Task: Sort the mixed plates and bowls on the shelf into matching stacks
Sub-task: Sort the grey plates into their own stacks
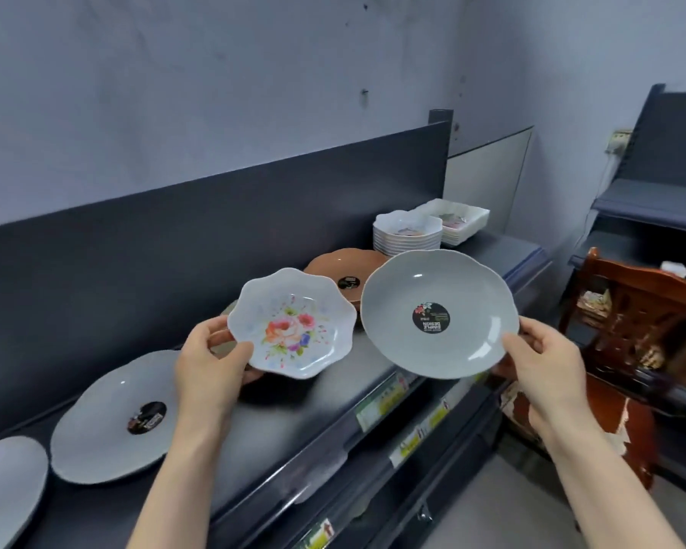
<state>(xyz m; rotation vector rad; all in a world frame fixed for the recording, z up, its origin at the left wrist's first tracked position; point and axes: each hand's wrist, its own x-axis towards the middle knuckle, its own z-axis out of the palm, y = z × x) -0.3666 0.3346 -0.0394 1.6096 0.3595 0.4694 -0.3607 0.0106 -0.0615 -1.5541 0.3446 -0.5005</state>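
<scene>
A carved brown wooden chair stands near green price labels, below a wall socket.

The dark shelf carries a large grey plate, a second grey plate far left, a brown plate, stacked white bowls just beside square white dishes

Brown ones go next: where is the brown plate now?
Head view, centre: the brown plate lies on the shelf, behind the held floral plate and grey plate, left of the bowl stack.

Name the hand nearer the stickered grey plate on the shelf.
Left. The left hand, gripping the floral dish, is beside the shelf plate; the right hand, gripping another grey plate, is farther right.
</scene>
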